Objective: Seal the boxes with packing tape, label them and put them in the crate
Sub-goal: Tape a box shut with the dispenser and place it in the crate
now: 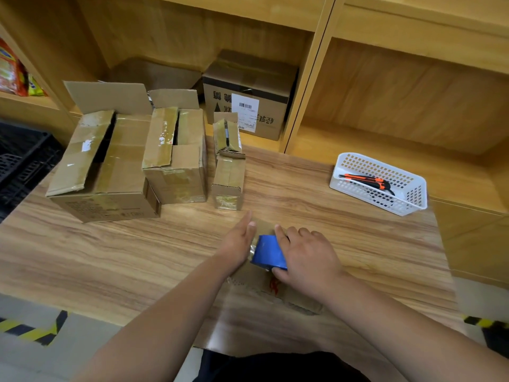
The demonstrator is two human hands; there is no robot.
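A cardboard box (pixel 264 285) lies on the wooden table (pixel 110 257) right in front of me, largely hidden by my arms. My right hand (pixel 305 257) grips a blue tape dispenser (pixel 268 252) that sits on top of this box. My left hand (pixel 239 241) rests flat on the box's left side with straight fingers, just beside the dispenser. Three more boxes stand at the back left with flaps loose: a large box (pixel 107 166), a medium box (pixel 179 158) and a small narrow box (pixel 228 166). A black crate (pixel 22 161) sits off the table's left edge.
A white plastic basket (pixel 382 186) at the right holds orange utility knives (pixel 366 181). A labelled cardboard box (pixel 248 97) stands in the wooden shelf behind the table. Snack packets (pixel 13 70) fill the shelf at far left. Yellow-black floor tape (pixel 35 328) marks the floor.
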